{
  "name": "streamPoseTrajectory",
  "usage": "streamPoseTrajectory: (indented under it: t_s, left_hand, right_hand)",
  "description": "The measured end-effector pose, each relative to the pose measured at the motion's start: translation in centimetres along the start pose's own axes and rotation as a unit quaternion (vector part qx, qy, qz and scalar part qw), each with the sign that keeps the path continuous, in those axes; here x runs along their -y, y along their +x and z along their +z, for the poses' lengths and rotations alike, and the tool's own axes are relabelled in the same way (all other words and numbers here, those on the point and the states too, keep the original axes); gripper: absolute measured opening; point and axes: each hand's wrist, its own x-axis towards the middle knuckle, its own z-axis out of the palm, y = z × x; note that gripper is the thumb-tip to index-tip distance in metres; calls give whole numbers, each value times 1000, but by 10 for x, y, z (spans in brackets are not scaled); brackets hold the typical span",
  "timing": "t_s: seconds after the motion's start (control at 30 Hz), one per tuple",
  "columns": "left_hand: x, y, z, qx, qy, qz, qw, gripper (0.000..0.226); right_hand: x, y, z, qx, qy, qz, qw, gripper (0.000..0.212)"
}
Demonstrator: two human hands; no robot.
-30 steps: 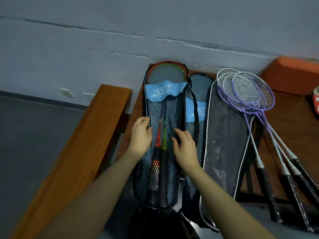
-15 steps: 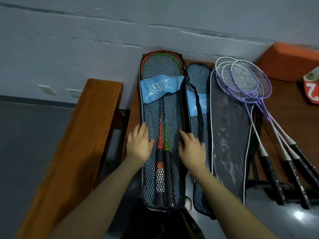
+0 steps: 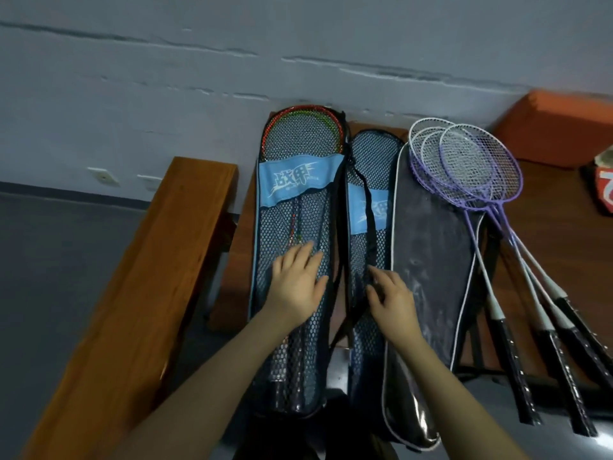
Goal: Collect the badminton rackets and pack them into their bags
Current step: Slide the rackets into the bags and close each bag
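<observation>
1. Head view shows me a wooden bench [image 3: 139, 293] to the left of my left hand [image 3: 297, 287], and a table [image 3: 557, 227] under the bags, ahead of both hands.
2. A dark bag [image 3: 428, 277] lies just right of my right hand [image 3: 393, 302]. It looks flat and I judge it is not yet filled.
3. Under my left hand is the mesh bag [image 3: 292, 180], with a red and green racket [image 3: 302, 121] already inside; the head shows at the far end.
4. A second mesh bag [image 3: 371, 161] lies between my hands and under the right one. I cannot tell if it holds anything.
5. Purple rackets [image 3: 464, 164] lie well to the right of my right hand, beside the dark bag, still loose.
6. My left hand rests flat on the mesh with straight fingers and holds nothing.
7. My right hand has fingers bent on the second mesh bag near a black strap [image 3: 365, 207]; I cannot tell if it pinches it.
8. Risk, in my judgement: the bag ends hang over the table edge toward me, so a careless pull on the strap can drag both bags off. The loose handles also overhang and may slide off.
</observation>
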Motion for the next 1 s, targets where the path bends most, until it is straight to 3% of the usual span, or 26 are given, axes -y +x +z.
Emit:
streamPoseTrajectory:
  t_s: [0.13, 0.23, 0.37, 0.57, 0.73, 0.87, 1.0]
  left_hand:
    - [-60, 16, 15, 18, -36, 18, 999, 57]
    - [-96, 24, 37, 19, -52, 25, 998, 45]
    - [-138, 34, 67, 45, -124, -24, 991, 50]
    - [-169, 64, 92, 109, -50, -115, 986, 61]
    - [-159, 101, 99, 68, -50, -138, 987, 60]
    - [-152, 124, 98, 1, -213, -121, 970, 55]
    - [-163, 127, 85, -119, -282, -66, 950, 42]
  right_hand:
    - [-59, -3, -35, -30, -39, 62, 997, 23]
    - [-95, -7, -62, -33, -91, 63, 993, 18]
    - [-131, -4, -88, -13, -149, 86, 985, 25]
    - [-153, 10, -100, 37, -169, 106, 979, 42]
    - [-150, 24, -95, 32, -130, 138, 981, 49]
    - [-149, 27, -91, 17, -105, 140, 984, 50]
    - [-147, 26, -90, -53, 60, 186, 979, 49]
